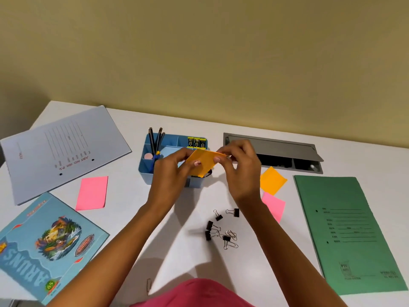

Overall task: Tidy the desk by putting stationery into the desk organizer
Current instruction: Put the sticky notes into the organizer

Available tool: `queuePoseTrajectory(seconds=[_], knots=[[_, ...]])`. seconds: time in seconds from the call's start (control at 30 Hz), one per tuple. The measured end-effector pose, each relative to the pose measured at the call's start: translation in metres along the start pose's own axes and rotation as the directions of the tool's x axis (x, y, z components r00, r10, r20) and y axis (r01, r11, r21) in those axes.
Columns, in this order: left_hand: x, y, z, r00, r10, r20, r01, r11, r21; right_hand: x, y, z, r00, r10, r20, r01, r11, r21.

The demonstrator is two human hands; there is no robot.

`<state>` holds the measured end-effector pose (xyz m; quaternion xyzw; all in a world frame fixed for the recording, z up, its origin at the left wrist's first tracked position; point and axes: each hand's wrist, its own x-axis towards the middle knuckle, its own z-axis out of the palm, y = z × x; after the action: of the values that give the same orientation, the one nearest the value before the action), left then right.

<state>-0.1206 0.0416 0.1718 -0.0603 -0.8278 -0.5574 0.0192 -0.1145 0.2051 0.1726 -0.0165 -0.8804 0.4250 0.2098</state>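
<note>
Both hands were up over the desk organizer (152, 171), sharing one orange sticky-note pad (202, 163). Left hand (170, 173) pinched its near-left edge, right hand (238, 167) pinched the far-right corner w/ fingertips; neither hand was open, both closed on the pad. Pad sat tilted in the air, just above the organizer's front compartments, not yet inside.

Handling, as a guess: very light, thin, bends easily, prob. fans or sheds sheets if gripped by one corner only. Best taken by opposite edges, as shown, or flat betw. thumb and fingers near the glued side; which side is glued can't be told. Not fragile, not slippery, but creases.

Still on the desk (194, 122): another orange pad (273, 180), pink pads (91, 192) both sides, binder clips (218, 229) near the middle.

Readable text: grey folder (64, 149) shows "ART NO." in red, upside down to the wearer, rest too small. Blue box (47, 247) reads "ARUNS", inverted. Green folder (352, 233) has "PTC"-ish mark low down, form lines illegible.
</note>
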Motion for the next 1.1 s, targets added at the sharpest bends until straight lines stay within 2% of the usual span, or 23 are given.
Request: queuePoseTrajectory(seconds=[0.1,0.2,0.33,0.47,0.63,0.8,1.0,1.1], knots=[[0.033,0.003,-0.020,0.985,0.130,-0.112,-0.110,0.979,0.169,0.037,-0.019,0.016,0.992,-0.126,-0.014,0.126,0.992,-0.002],[0.069,0.004,-0.042,0.958,0.214,-0.191,-0.156,0.948,0.276,0.071,-0.036,0.038,0.971,-0.232,-0.056,0.231,0.973,-0.026],[0.113,-0.005,-0.067,0.938,0.274,-0.212,-0.188,0.916,0.355,0.104,-0.044,0.072,0.944,-0.326,-0.046,0.320,0.942,-0.100],[0.144,-0.038,-0.079,0.983,0.139,-0.122,-0.075,0.904,0.421,0.122,-0.033,0.104,0.943,-0.317,0.099,0.329,0.930,-0.161],[0.148,-0.079,-0.073,0.999,-0.026,-0.021,0.033,0.859,0.510,0.124,-0.002,0.137,0.926,-0.198,0.321,0.277,0.935,-0.221],[0.155,-0.098,-0.073,0.995,-0.082,-0.063,0.100,0.911,0.400,0.129,0.013,0.157,0.876,-0.145,0.459,0.291,0.920,-0.263],[0.163,-0.113,-0.081,0.980,-0.197,0.006,0.188,0.942,0.278,0.136,0.018,0.168,0.820,-0.109,0.562,0.324,0.898,-0.298],[0.161,-0.120,-0.077,0.976,-0.215,0.021,0.200,0.938,0.282,0.135,0.023,0.172,0.785,-0.083,0.614,0.342,0.884,-0.318]])
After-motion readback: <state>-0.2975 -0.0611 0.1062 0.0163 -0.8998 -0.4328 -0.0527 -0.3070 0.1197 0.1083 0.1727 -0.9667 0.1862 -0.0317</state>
